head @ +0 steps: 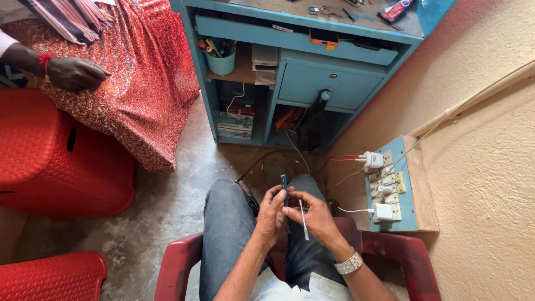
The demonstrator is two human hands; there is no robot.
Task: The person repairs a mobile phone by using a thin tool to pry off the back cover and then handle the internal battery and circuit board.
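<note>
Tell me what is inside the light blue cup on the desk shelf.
The light blue cup holds a bunch of upright tools or pens with red, yellow and green handles. Their lower ends are hidden by the cup wall.

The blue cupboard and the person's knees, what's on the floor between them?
In the head view, bare grey floor lies between the blue cupboard and the knees, crossed only by thin red and dark wires.

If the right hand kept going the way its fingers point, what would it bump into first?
The right hand points leftward, toward the left hand. It would meet the small dark phone-like device held upright there and those fingers first. They look nearly touching already, though depth is hard to judge.
</note>
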